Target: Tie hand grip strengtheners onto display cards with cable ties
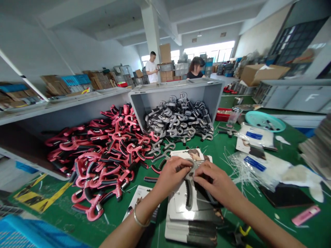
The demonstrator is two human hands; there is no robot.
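Both hands meet over a stack of printed cards (178,224) on the green table. A grey and black nail clipper-like plier tool (189,193) lies on the top card, its handles toward me. My left hand (174,174) has its fingers closed on the tool's grey head. From the right, my right hand (213,179) pinches at the same head; whether a thin tie is between its fingertips is too small to tell. Behind the hands, grey tools (178,119) fill a tipped grey crate (176,86). Pink and black tools (116,141) spill from another crate (64,108) at the left.
White ties (244,172) lie scattered right of the cards, near plastic bags (269,168), a black pad (287,196) and a pink object (306,215). A turquoise plate (278,121) sits farther back. Two people are beyond the crates. A blue basket (33,234) is at lower left.
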